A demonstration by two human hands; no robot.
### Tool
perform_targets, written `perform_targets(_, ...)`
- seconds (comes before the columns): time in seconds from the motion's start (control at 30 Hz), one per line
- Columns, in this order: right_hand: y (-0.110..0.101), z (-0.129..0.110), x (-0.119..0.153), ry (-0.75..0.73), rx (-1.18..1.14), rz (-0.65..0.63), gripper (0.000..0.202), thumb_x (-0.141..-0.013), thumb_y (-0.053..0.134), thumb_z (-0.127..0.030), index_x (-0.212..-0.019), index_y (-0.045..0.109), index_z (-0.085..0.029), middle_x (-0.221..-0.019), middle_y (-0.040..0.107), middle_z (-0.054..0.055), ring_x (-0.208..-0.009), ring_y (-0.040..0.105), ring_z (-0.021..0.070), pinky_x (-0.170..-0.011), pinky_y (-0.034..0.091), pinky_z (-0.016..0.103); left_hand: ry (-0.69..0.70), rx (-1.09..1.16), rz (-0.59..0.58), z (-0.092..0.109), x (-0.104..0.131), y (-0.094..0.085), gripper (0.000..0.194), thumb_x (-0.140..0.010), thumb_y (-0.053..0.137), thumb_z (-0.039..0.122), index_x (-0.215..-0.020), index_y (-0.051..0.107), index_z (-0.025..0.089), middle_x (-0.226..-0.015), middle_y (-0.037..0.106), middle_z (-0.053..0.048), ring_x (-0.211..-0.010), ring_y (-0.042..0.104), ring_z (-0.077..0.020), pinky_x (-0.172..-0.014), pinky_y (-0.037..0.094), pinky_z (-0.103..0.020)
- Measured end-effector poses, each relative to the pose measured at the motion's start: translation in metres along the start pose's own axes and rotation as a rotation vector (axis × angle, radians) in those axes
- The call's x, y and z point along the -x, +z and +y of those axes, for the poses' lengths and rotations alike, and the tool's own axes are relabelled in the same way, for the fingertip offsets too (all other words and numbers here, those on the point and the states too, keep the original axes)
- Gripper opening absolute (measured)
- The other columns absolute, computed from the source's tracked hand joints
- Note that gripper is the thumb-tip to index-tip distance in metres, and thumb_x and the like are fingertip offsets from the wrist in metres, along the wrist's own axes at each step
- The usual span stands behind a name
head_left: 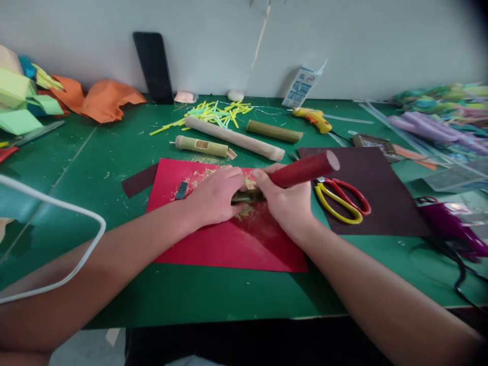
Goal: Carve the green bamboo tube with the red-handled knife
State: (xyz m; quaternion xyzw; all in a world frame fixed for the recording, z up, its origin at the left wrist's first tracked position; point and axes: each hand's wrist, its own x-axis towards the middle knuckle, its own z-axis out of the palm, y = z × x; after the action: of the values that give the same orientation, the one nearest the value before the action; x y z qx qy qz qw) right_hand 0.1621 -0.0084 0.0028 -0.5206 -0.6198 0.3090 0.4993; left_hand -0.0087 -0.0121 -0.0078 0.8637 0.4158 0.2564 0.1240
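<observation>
At centre of the green table, on a red sheet strewn with pale shavings, lies a short greenish bamboo piece, pinned between both hands. Left hand: curled closed over the piece's 9 o'clock end, pressing it down onto the sheet; fingertips hidden beneath. Right hand: wrapped fully shut around a tool with a thick red handle, which slants away toward 2 o'clock; the working end sits at the bamboo but is covered by the fingers, so its blade or edge cannot be made out.

Risks, as judged: the two hands nearly touch, so a slip of the tool toward 9 o'clock would meet the left knuckles. A round piece on a smooth, dusty sheet may roll or skid if the downward press eases. The sheet itself could slide on the table.

Surroundings: yellow-and-red scissors on a dark brown sheet at 3 o'clock; a wooden dowel, a notched bamboo tube and a plain bamboo tube at 12 o'clock; a yellow glue gun at 1 o'clock; a small dark blade-like scrap at 10 o'clock of the left hand.
</observation>
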Motion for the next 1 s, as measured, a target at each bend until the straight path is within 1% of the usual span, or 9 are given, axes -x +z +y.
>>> perform_targets(0.07, -0.0006, 0.0003, -0.0017, 0.017, -0.013, 0.002, 0.021, -0.076, 0.07, -0.029, -0.062, 0.056, -0.022, -0.058, 0.051, -0.003, -0.055, 0.045, 0.0117, -0.054, 0.039, 0.028, 0.013, 0.001, 0.002, 0.0001, 0.0002, 0.0005, 0.02, -0.08, 0.072, 0.023, -0.081, 0.053, 0.018, -0.093, 0.061, -0.006, -0.092, 0.057, -0.0227, -0.079, 0.048, -0.036)
perform_targets(0.17, -0.0035, -0.0008, -0.0025, 0.047, -0.02, -0.042, 0.025, -0.077, 0.065, -0.026, -0.057, 0.052, -0.022, -0.051, 0.044, -0.004, -0.05, 0.038, 0.0098, -0.049, 0.033, 0.028, 0.017, 0.009, 0.0, -0.0002, 0.0002, 0.001, 0.021, -0.079, 0.073, 0.023, -0.081, 0.053, 0.018, -0.09, 0.06, -0.005, -0.089, 0.056, -0.0221, -0.076, 0.047, -0.035)
perform_targets(0.23, -0.0056, -0.002, -0.0019, 0.043, -0.02, -0.077, 0.027, -0.077, 0.062, -0.022, -0.053, 0.049, -0.021, -0.049, 0.042, -0.004, -0.049, 0.038, 0.0095, -0.048, 0.032, 0.028, 0.015, 0.014, 0.001, -0.0007, 0.0002, 0.0011, 0.021, -0.079, 0.074, 0.023, -0.081, 0.054, 0.018, -0.089, 0.059, -0.005, -0.089, 0.056, -0.0219, -0.075, 0.046, -0.035)
perform_targets(0.33, -0.007, -0.0032, -0.0007, 0.015, 0.004, -0.115, 0.027, -0.074, 0.06, -0.02, -0.051, 0.047, -0.021, -0.05, 0.044, -0.004, -0.051, 0.041, 0.0099, -0.049, 0.034, 0.027, 0.004, 0.023, 0.003, -0.0012, 0.0001, 0.0011, 0.021, -0.08, 0.074, 0.025, -0.082, 0.054, 0.018, -0.089, 0.059, -0.004, -0.088, 0.055, -0.0215, -0.075, 0.045, -0.035)
perform_targets(0.57, -0.005, -0.0022, 0.001, 0.027, 0.054, -0.214, 0.024, -0.074, 0.062, -0.028, -0.054, 0.049, -0.021, -0.053, 0.046, -0.003, -0.051, 0.041, 0.0097, -0.048, 0.033, 0.027, 0.004, 0.064, 0.003, -0.0008, -0.0001, 0.0007, 0.018, -0.08, 0.07, 0.021, -0.078, 0.053, 0.019, -0.086, 0.057, -0.003, -0.086, 0.055, -0.0204, -0.075, 0.045, -0.035)
perform_targets(0.63, -0.0042, -0.0012, 0.0022, 0.04, 0.07, -0.209, 0.022, -0.073, 0.064, -0.028, -0.057, 0.053, -0.02, -0.055, 0.049, -0.003, -0.052, 0.043, 0.0103, -0.049, 0.035, 0.027, 0.011, 0.07, 0.007, -0.0005, -0.0002, 0.0004, 0.018, -0.08, 0.07, 0.019, -0.078, 0.052, 0.019, -0.086, 0.058, -0.003, -0.086, 0.055, -0.0204, -0.076, 0.046, -0.035)
perform_targets(0.7, -0.0029, 0.0, 0.0026, 0.029, 0.071, -0.168, 0.021, -0.074, 0.066, -0.029, -0.059, 0.056, -0.02, -0.057, 0.052, -0.002, -0.054, 0.046, 0.0114, -0.051, 0.038, 0.028, 0.013, 0.064, 0.009, -0.0003, -0.0002, 0.0003, 0.018, -0.079, 0.07, 0.019, -0.079, 0.052, 0.019, -0.086, 0.058, -0.003, -0.086, 0.055, -0.0207, -0.076, 0.046, -0.035)
perform_targets(0.83, -0.0008, 0.0, -0.0019, 0.032, -0.03, 0.002, 0.022, -0.077, 0.069, -0.033, -0.063, 0.057, -0.02, -0.058, 0.053, -0.003, -0.055, 0.046, 0.0111, -0.053, 0.039, 0.028, 0.015, 0.022, 0.017, -0.0011, 0.0007, 0.0014, 0.019, -0.079, 0.072, 0.021, -0.082, 0.053, 0.018, -0.09, 0.06, -0.005, -0.089, 0.056, -0.0225, -0.076, 0.047, -0.036)
perform_targets(1.0, -0.0051, -0.0034, -0.0071, 0.063, -0.032, -0.081, 0.027, -0.079, 0.064, -0.027, -0.055, 0.051, -0.021, -0.051, 0.043, -0.005, -0.05, 0.039, 0.0092, -0.05, 0.033, 0.028, 0.034, 0.007, 0.02, -0.0038, 0.0012, 0.0035, 0.019, -0.079, 0.073, 0.022, -0.083, 0.055, 0.017, -0.09, 0.06, -0.005, -0.09, 0.056, -0.022, -0.078, 0.047, -0.036)
